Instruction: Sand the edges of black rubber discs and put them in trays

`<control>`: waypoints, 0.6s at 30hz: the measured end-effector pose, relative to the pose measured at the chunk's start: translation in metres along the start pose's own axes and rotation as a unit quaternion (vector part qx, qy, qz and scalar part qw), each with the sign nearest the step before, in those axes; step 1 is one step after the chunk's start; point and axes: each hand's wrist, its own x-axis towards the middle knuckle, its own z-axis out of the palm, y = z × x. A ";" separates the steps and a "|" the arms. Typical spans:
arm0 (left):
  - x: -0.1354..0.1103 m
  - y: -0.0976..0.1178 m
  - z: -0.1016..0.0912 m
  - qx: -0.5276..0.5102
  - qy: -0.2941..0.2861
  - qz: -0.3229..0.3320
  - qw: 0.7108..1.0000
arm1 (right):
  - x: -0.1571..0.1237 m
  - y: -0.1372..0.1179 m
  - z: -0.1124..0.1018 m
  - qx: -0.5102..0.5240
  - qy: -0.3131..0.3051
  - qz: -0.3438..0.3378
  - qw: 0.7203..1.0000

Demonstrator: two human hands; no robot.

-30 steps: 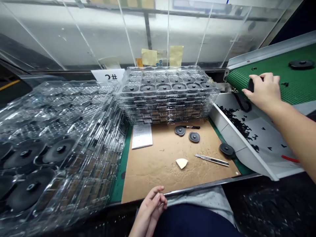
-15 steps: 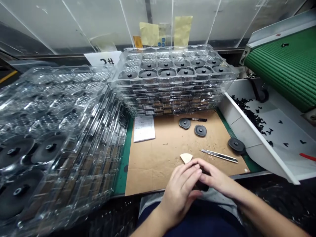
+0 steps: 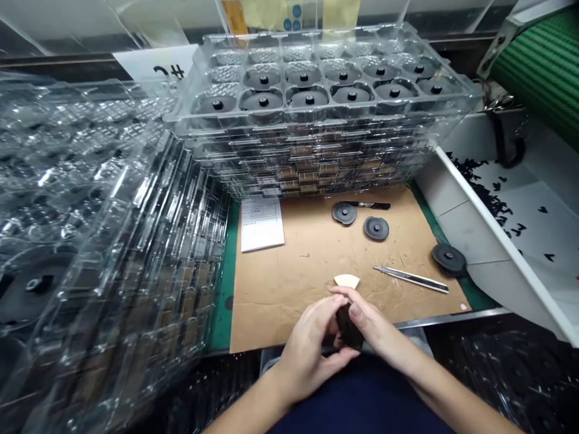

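Close to my body, my left hand [image 3: 312, 340] and my right hand [image 3: 368, 319] are closed together around a dark rounded part [image 3: 347, 328]. The fingers cover much of it, and its face is hard to make out. Just beyond the fingertips, a cream wedge-shaped piece [image 3: 347, 281] lies on the cardboard sheet [image 3: 280, 301]. A utility knife [image 3: 411, 278] rests to the right of my hands. Farther back are two black rubber discs with central stubs, a left disc [image 3: 344, 213] and a right disc [image 3: 376, 228]. Another black disc [image 3: 449, 259] sits by the white bin.
Stacked clear trays [image 3: 316, 144] holding black discs stand at the back. More clear trays [image 3: 149, 217] rise on the left. A white bin [image 3: 502, 247] with small black scraps is at right, below a green conveyor belt [image 3: 538, 60]. A marker [image 3: 371, 205] and a paper slip [image 3: 261, 226] lie on the cardboard.
The view has tipped downward and moved closer. My hands have shifted their hold, with the left thumb now lower and apart from the fingers, so more of the dark part shows.
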 end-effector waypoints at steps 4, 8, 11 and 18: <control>0.004 -0.005 -0.011 -0.352 0.095 -0.231 0.902 | 0.009 0.008 -0.013 -0.285 0.142 -0.059 0.946; 0.013 -0.012 -0.020 -0.586 0.179 -0.318 0.724 | 0.022 0.031 -0.020 -0.447 0.189 -0.054 0.872; 0.017 -0.020 -0.021 -0.626 0.224 -0.299 0.685 | 0.029 0.040 -0.020 -0.427 0.181 -0.047 0.885; 0.031 -0.039 -0.016 -0.597 0.276 -0.258 0.708 | 0.063 0.003 -0.017 -0.263 0.111 -0.005 0.958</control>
